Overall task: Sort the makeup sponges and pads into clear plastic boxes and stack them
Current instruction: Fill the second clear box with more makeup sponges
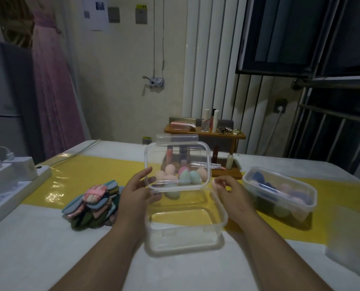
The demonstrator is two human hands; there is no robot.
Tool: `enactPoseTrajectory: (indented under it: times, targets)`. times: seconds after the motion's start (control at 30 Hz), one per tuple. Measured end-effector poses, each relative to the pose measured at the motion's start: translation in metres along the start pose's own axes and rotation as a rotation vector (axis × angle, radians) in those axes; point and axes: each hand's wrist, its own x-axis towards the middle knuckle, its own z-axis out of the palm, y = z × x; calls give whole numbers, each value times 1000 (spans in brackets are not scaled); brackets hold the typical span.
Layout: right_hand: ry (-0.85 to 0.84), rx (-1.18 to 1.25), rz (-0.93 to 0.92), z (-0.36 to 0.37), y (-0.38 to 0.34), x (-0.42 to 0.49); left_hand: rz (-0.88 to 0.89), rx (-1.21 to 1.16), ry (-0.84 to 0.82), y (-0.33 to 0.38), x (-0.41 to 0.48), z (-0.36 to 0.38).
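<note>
**Left grip lifts clear lid over open box**

Left grip (140,190): thumb on the near face of the clear rectangular plastic lid (178,148), fingers visible through it behind, so clamped on the lid's left edge. Lid is raised and tilted towards the camera, with its lower edge above the far rim of the box. Right grip (227,190): fingers loosely curled just beside the lid's lower right corner; cannot tell if they touch or pinch it.

Right below the lid is a clear rectangular plastic box (183,246), open, sitting on the white surface (48,248) between both forearms, partly over a glossy yellow strip (103,169). Nothing clearly inside it.

Behind the box, seen through the lid, is a cluster of pink, peach and mint egg-shaped makeup sponges (183,177) on the yellow strip.

Left of the left grip lies a heap of flat fabric makeup pads (92,206) in pink, blue and green, near the box but apart from it.

Right of the right grip is a second clear plastic box (301,192), lid on, holding blue, pink and mint pieces.

Far left is a white power strip with chargers (17,192). At the back is a wooden two-tier shelf with cosmetics (206,133)
</note>
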Motion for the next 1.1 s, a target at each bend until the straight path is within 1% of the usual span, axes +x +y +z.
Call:
enactPoseTrajectory:
  times: [0.07, 0.17, 0.23, 0.27, 0.33, 0.37, 0.47, 0.53, 0.67, 0.73, 0.8, 0.93, 1.1]
  targets:
    - [65, 50, -62, -4, -5, -5, 8, 4, 5, -1, -1, -1]
    - [207, 104, -128, -8, -19, -13, 7, -2, 23, -1, 0, -1]
    - [250, 166, -180, -10, -30, -19, -11, 2, 40, 0, -1, 0]
    - [245, 205, -210, -10, -35, -21, -16, 8, 41, 1, -2, 1]
    - [160, 268, -256, -9, -45, -28, -16, 17, 47, 1, -3, 2]
    - [96, 245, -278, -7, -50, -31, -17, 21, 52, 1, -3, 2]
    - [-103, 84, -337, 3, -63, -38, -7, 24, 67, 0, -3, 3]
    - [-189, 13, -368, 14, -70, -40, 9, 24, 63, 1, -4, 3]
    - [-343, -159, -330, 31, -80, -38, 20, 19, 43, 7, -9, 5]
    - [-375, -248, -303, 37, -84, -34, 20, 10, 39, 9, -11, 6]
    - [-372, -302, -296, 43, -84, -34, -1, -10, 44, 10, -13, 8]
    - [-405, -299, -297, 51, -79, -40, -5, -41, 34, 10, -14, 9]
    - [-405, -281, -301, 52, -77, -42, -5, -30, 42, 9, -12, 9]
